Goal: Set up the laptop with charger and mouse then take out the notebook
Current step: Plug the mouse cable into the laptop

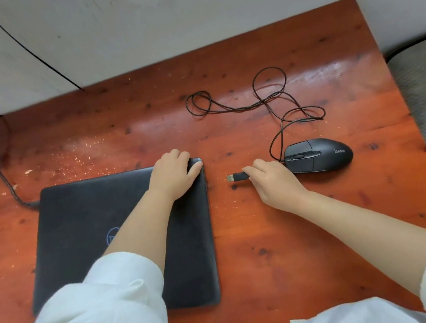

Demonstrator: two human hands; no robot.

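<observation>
On the glossy reddish wooden worktop (pixel 277 249), the left hand (pixel 173 175) presses flat on the closed black laptop's (pixel 84 239) far right corner; the right hand (pixel 272 179) pinches the black mouse's (pixel 318 155) USB plug (pixel 237 177).

One laptop (pixel 100 236), one mouse (pixel 318 155), one USB plug (pixel 237 177), one charger cable (pixel 2 174), two hands.

Laptop (pixel 123 241): black, lid closed, flat on the desk's left half, round blue logo on the lid. Charger cable (pixel 3 179): black, plugged into the laptop's far left edge, trailing off leftward. Mouse (pixel 318 155): black, wired, upright, well right of the laptop. Mouse cord (pixel 260 99): looped loosely behind it. USB plug (pixel 237 177): pointed toward the laptop's right edge, short of it.
</observation>
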